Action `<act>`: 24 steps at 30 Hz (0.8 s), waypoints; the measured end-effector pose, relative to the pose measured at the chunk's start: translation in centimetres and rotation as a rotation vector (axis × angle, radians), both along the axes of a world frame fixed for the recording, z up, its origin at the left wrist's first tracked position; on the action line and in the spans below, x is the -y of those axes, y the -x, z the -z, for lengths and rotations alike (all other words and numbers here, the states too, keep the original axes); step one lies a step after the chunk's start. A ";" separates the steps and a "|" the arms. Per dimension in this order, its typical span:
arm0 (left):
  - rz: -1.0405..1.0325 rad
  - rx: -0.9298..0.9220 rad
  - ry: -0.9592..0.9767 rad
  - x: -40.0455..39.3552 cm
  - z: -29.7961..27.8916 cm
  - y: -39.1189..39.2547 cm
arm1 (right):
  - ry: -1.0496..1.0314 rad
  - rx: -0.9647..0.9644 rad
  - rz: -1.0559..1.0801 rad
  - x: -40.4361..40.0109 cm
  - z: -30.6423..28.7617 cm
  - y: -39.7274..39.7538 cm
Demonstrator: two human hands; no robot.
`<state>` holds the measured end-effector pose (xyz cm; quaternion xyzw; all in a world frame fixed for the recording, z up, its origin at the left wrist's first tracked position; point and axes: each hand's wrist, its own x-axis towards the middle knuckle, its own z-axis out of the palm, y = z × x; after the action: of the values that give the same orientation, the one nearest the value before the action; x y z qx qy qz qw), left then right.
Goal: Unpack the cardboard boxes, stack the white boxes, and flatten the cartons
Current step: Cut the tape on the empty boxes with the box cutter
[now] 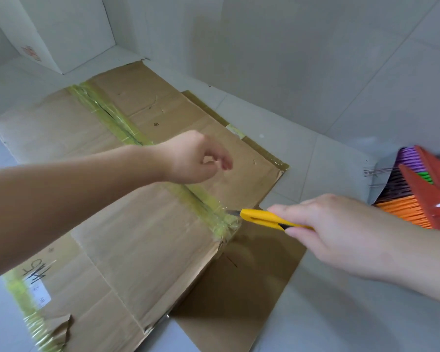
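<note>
Down on a pale tiled floor (315, 110), a flattened cardboard carton (127, 237) is lying spread out, filling the middle and lower left of the view. A strip of yellowish clear tape (117, 123) is running along its centre seam from the far left toward the near right edge. Handwritten black marks and a small white label (40, 295) are showing near the carton's lower left corner, where the cardboard is torn.

The right hand (323, 229) is reaching in from the right and gripping a yellow utility knife (267, 219), fingers wrapped around its handle. The short blade is pointing left and touching the crumpled end of the tape at the carton's edge.

The left hand (196, 158) is hovering above the carton just beside the tape line, fingers loosely curled and holding nothing.

A white box (61, 31) is standing in the far left corner against the wall, with a small reddish mark on one side. At the right edge, a broom (417, 194) with orange, purple and green bristles and a red head is lying on the floor.
</note>
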<state>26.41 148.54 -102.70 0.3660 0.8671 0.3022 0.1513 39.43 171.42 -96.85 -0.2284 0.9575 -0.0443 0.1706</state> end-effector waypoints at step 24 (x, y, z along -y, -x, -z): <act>0.337 0.534 0.086 -2.8 -3.7 0.9 | 0.175 -0.298 -0.075 -1.3 -0.1 4.9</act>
<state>25.56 151.31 -98.95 0.4055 0.7357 0.3214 0.4370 34.57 172.69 -96.75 -0.2818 0.9555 -0.0867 0.0078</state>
